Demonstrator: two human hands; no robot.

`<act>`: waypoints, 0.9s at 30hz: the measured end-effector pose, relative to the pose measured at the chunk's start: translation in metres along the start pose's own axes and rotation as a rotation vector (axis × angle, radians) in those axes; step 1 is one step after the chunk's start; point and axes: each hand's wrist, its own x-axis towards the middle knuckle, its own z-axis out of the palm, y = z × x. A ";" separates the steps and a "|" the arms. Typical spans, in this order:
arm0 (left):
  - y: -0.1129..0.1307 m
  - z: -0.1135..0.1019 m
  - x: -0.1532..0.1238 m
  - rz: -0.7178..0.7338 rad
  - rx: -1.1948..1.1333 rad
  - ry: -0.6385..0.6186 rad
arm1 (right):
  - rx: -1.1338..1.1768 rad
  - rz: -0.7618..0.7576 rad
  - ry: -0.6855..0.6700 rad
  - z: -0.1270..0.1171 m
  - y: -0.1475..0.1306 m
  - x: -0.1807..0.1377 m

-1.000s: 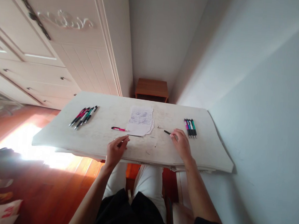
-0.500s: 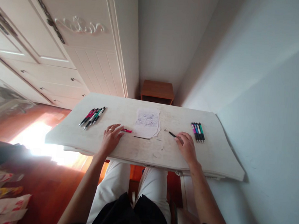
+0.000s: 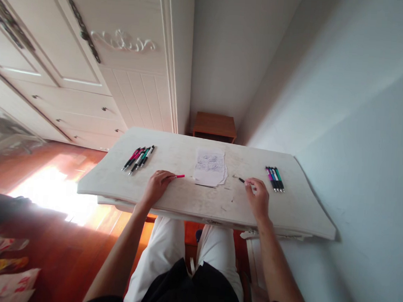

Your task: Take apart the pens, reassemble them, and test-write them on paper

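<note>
My left hand (image 3: 159, 185) rests on the table left of the paper, its fingers closed round a pink pen barrel (image 3: 180, 176) that pokes out to the right. On the other side, my right hand (image 3: 257, 195) pinches a black pen part (image 3: 241, 180), its tip pointing left. Between the hands lies a stack of scribbled paper (image 3: 210, 167). A thin dark pen refill (image 3: 206, 186) lies along the paper's lower edge. Tiny pieces (image 3: 234, 176) sit near the black part, too small to make out.
On the white table (image 3: 180, 200), a loose bunch of pens (image 3: 139, 159) lies at the left and a neat row of pens (image 3: 274, 179) at the right. A small wooden stand (image 3: 215, 124) is behind the table. A wardrobe (image 3: 133, 86) stands at left, a wall at right.
My left fingers have drawn together on the pink barrel. My right fingers have curled more around the black part. The whole view has shifted slightly, moving the table rightward in the picture.
</note>
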 end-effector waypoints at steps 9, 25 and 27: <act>-0.001 0.000 -0.001 -0.004 -0.070 0.020 | 0.063 -0.167 -0.436 0.069 -0.086 0.010; -0.003 -0.010 -0.006 -0.219 -0.513 0.188 | -0.255 -0.181 -0.713 0.106 -0.118 0.038; -0.004 -0.008 -0.006 -0.228 -0.531 0.178 | -0.277 -0.184 -0.723 0.106 -0.119 0.038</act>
